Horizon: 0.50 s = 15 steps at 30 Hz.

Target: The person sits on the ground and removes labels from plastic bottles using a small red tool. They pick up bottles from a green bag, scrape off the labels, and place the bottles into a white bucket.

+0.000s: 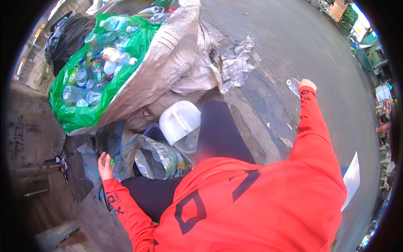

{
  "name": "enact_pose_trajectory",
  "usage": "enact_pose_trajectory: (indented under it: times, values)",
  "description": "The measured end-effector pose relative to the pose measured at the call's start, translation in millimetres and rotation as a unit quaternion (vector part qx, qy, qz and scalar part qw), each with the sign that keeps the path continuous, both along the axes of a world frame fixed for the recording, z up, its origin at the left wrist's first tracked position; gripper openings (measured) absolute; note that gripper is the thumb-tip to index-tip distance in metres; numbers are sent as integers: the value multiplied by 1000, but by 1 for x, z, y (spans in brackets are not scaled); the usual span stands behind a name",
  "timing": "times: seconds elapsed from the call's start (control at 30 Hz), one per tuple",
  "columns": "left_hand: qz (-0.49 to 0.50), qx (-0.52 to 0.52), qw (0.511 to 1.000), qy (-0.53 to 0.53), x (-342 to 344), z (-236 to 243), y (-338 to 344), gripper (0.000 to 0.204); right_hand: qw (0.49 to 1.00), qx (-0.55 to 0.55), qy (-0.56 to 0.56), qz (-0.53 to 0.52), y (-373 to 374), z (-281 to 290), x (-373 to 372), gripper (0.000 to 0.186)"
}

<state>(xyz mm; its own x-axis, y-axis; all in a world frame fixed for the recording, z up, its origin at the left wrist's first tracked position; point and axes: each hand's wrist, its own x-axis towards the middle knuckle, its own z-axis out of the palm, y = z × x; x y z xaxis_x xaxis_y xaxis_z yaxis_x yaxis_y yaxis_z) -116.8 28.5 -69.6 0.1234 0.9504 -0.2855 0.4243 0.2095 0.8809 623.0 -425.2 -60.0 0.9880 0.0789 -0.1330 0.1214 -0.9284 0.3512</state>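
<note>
Stretched far out to the right, my right hand [308,85] is closed at the end of its red sleeve. Against its fingers is a clear plastic bottle [294,87], small in view and partly hidden. On the left, my left hand [105,166] is raised with its fingers curved around a small green piece [111,162], which looks like a bottle cap. Beyond that hand, a green plastic bag [69,116] lies wide-mouthed, full of clear plastic bottles [100,63]. A large whitish woven sack [168,54] wraps around its right side.
Between my knees stand a white plastic container [180,122] and a crumpled printed sack [157,155]. A black garbage bag [69,40] sits at the far left by a concrete wall [31,130]. Torn silvery sheeting [238,63] lies on the grey pavement [268,33].
</note>
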Motion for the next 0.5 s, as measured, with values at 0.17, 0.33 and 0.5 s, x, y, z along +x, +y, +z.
enact_pose_trajectory:
  times: [0.17, 0.33, 0.5]
  values:
    - [-30, 4, 999, -31, 31, 12, -1, 51, 973, 191, -44, -122, -68, -84, 52, 49]
    - [36, 74, 986, -142, 58, 37, -26, 53, 602, 792, 88, -47, 119, -81, -6, 44]
    - [-76, 68, 933, -346, 93, 88, -44, 63, 495, 754, 317, 294, 308, 82, -278, 27]
